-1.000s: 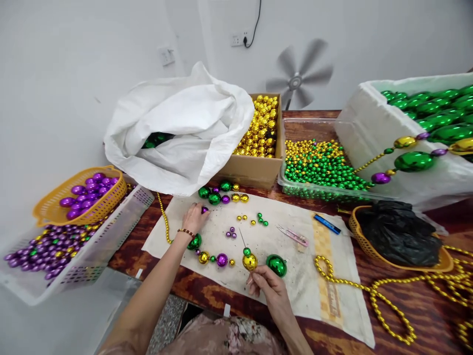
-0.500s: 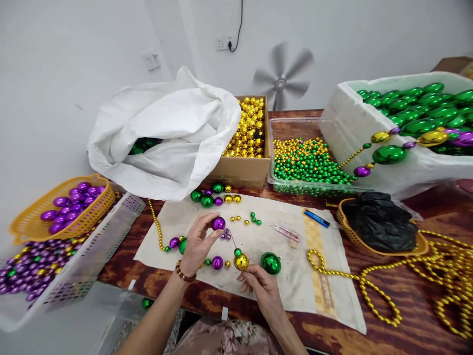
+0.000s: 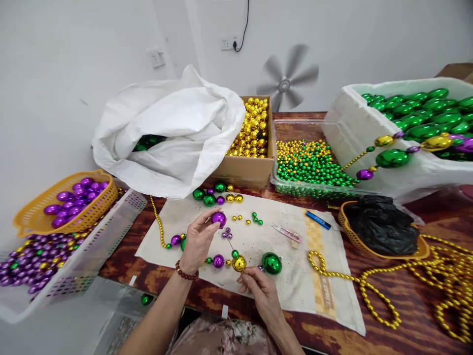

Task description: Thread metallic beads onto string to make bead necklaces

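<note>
My left hand (image 3: 197, 241), closed at the fingertips, pinches a shiny purple ball bead (image 3: 219, 219) over the cloth. Below and to the right, my right hand (image 3: 260, 285) has its fingertips closed at the lower edge of a gold ball bead (image 3: 239, 263). A small green bead (image 3: 235, 254) sits on top of the gold one, and a thin wire or needle (image 3: 230, 244) sticks up from it, apart from the purple bead. Beside my right hand lies a large green ball bead (image 3: 272, 263). Small purple beads (image 3: 226, 233) rest under the held purple bead.
A pale cloth (image 3: 295, 276) covers part of the wooden table, with pink snips (image 3: 287, 232) and a blue cutter (image 3: 318, 220) on it. Gold bead strands (image 3: 380, 291) lie right. Behind stand a white sack (image 3: 166, 123), a cardboard box (image 3: 240, 170) and a foam box (image 3: 343, 118).
The camera view has shifted slightly. My right hand, with the gold and green beads, has moved a little left over the cloth. My left hand still pinches the purple bead.
</note>
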Demonstrator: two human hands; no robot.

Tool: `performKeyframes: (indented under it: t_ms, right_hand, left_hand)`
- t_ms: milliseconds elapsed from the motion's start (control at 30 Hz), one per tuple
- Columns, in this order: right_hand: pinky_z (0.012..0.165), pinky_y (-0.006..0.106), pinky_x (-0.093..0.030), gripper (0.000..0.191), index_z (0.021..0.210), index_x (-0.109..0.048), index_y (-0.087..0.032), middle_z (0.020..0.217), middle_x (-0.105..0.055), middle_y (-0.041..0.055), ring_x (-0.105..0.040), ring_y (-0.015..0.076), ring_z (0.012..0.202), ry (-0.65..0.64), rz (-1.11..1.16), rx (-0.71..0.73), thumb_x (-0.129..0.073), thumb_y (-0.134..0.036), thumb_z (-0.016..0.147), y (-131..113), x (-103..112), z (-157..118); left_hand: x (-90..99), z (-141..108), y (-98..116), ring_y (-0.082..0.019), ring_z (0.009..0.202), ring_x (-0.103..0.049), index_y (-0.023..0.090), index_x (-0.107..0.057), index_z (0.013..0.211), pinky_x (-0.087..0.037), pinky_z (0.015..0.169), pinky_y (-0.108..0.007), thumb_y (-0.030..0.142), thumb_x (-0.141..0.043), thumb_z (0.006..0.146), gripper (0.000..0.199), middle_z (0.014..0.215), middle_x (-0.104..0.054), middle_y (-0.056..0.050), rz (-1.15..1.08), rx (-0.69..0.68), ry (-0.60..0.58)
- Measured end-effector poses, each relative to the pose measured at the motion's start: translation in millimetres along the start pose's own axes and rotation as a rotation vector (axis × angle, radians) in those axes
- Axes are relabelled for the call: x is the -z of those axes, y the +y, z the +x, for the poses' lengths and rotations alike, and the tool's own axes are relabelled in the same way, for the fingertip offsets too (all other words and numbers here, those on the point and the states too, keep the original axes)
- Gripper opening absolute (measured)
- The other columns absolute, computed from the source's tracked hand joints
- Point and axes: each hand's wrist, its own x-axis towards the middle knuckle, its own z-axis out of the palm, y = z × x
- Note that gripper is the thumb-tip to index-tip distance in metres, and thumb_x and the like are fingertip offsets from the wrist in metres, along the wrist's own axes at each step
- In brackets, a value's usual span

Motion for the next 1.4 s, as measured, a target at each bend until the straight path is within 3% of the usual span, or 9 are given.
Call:
performKeyframes:
  t_ms: [500, 700, 1000, 1200, 1400]
  right_hand:
    - [0.058, 0.027, -0.048, 0.033, 0.081, -0.068, -0.019, 0.073, -0.069, 0.0033, -0.064, 0.0161, 0.057, -0.011, 0.019, -0.019, -0.059, -0.048, 0.092, -5.2, -2.4, 0.8]
    - [0.056, 0.026, -0.046, 0.031, 0.080, -0.068, -0.019, 0.073, -0.071, 0.0032, -0.064, 0.0156, 0.056, 0.021, 0.075, -0.016, -0.061, -0.047, 0.091, -12.6, -7.9, 3.5]
    - [0.057, 0.027, -0.045, 0.031, 0.082, -0.066, -0.018, 0.076, -0.073, 0.0042, -0.066, 0.0158, 0.056, 0.090, 0.154, -0.011, -0.061, -0.048, 0.091, -23.3, -21.6, 8.4]
    - [0.053, 0.025, -0.044, 0.036, 0.093, -0.055, -0.020, 0.074, -0.074, 0.0027, -0.064, 0.0154, 0.051, 0.180, 0.318, -0.093, -0.073, -0.050, 0.081, -23.1, -16.5, 12.5]
    - [0.048, 0.023, -0.042, 0.047, 0.093, -0.049, -0.022, 0.072, -0.074, 0.0012, -0.062, 0.0141, 0.047, 0.200, 0.364, -0.133, -0.077, -0.054, 0.075, -23.0, -14.0, 15.5]
  left_hand:
    - [-0.9, -3.2, -2.2, -0.017, 0.092, -0.066, 0.022, -0.076, 0.105, -0.052, 0.086, -0.028, 0.027, -0.082, 0.069, 0.037, 0.104, -0.074, -0.005, 0.004, 0.026, -0.015]
    - [-7.6, -15.1, -4.9, -0.017, 0.090, -0.065, 0.022, -0.076, 0.105, -0.052, 0.082, -0.027, 0.027, -0.081, 0.071, 0.035, 0.105, -0.073, -0.006, 0.052, 0.015, -0.044]
    - [-5.2, -30.0, -24.5, -0.020, 0.102, -0.064, 0.023, -0.073, 0.111, -0.051, 0.090, -0.029, 0.024, -0.078, 0.077, 0.035, 0.115, -0.070, -0.007, 0.134, -0.016, -0.099]
    - [-13.4, -27.0, -27.1, -0.018, 0.090, -0.069, 0.021, -0.067, 0.111, -0.053, 0.085, -0.032, 0.031, -0.075, 0.080, 0.033, 0.101, -0.069, -0.004, 0.001, 0.144, -0.081]
    - [-22.7, -25.9, -33.9, -0.017, 0.087, -0.069, 0.024, -0.064, 0.113, -0.055, 0.085, -0.035, 0.033, -0.071, 0.082, 0.033, 0.108, -0.063, -0.003, -0.091, 0.251, -0.092]
